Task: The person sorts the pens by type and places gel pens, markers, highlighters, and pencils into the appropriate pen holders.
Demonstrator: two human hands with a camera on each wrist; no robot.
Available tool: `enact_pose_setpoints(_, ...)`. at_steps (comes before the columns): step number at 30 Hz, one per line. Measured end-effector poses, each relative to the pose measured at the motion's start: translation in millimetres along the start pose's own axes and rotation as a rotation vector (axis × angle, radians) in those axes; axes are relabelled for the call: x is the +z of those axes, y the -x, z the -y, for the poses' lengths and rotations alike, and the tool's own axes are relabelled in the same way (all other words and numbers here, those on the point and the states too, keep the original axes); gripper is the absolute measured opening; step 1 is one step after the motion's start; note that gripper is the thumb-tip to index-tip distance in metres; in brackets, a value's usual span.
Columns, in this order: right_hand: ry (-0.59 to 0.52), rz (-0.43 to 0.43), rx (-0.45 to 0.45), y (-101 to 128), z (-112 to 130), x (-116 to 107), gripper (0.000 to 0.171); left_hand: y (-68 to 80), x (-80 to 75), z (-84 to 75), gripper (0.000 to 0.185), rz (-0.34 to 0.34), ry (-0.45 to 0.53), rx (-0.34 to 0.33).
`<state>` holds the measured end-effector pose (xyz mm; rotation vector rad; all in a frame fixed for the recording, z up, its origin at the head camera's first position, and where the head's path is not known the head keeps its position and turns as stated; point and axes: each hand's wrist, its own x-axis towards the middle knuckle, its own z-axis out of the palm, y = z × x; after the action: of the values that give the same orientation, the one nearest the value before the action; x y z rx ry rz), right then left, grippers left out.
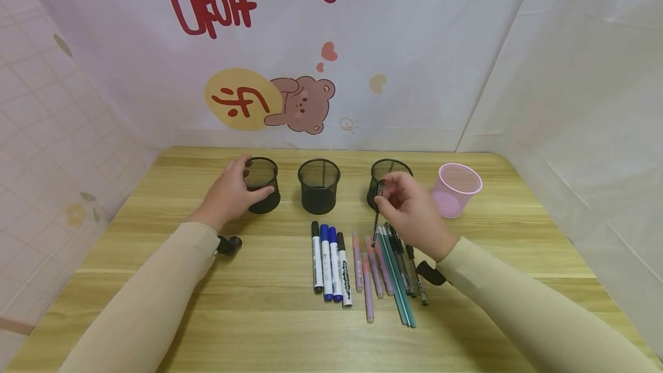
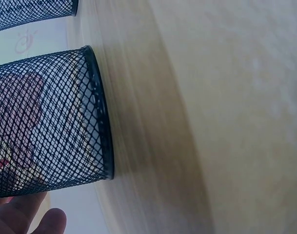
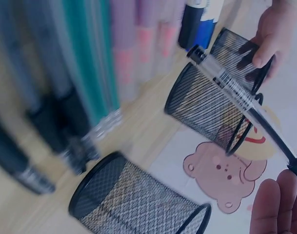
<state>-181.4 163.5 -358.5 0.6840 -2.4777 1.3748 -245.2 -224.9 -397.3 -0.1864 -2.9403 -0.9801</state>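
While the right hand (image 1: 414, 212) pinches a slim black-capped clear-barrel pen (image 1: 377, 212) btwn thumb + fingertips, pen hangs near-vertical, upper end just in front of the rim of the rightmost black wire-mesh cup (image 1: 385, 180), lower tip above the pens on the table. Right wrist view shows same pen (image 3: 241, 97) crossing the frame diagonally, fingertip (image 3: 272, 204) at its dark end.

Risk, my read: grip is light and near one end, so pen could swing or slip, drop back onto the row and scatter it. If tilted too far it might catch the mesh rim, or tip the cup, which looks light. The pink mesh cup (image 1: 457, 187) sits just right of the hand; a wide wrist move could knock it.

Pose: right forearm comes in from lower right, wrist raised, fingers bunched. Left hand (image 1: 230, 191) wraps the leftmost black mesh cup (image 1: 261, 183), thumb at rim, fingers curled round the side. Left wrist cam shows that mesh wall (image 2: 50, 122) up close w/ fingertips (image 2: 21, 217) at its base.

Middle black mesh cup (image 1: 319, 185) untouched. On the light wood table (image 1: 259, 315): black and blue markers (image 1: 328, 262), pink pens (image 1: 369, 272), teal and dark pens (image 1: 401, 272), side by side.
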Motion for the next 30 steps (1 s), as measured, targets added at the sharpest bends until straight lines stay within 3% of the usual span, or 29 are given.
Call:
enact_pose_setpoints(9, -0.13, 0.003, -0.012, -9, 10, 22, 0.025, 0.2, 1.0, -1.0, 0.101, 0.002, 0.014, -0.008)
enact_pose_setpoints(30, -0.153, -0.019, -0.193, -35, 38, 71, 0.021, 1.5, -0.1, -1.9, 0.103, 0.007, 0.023, -0.019)
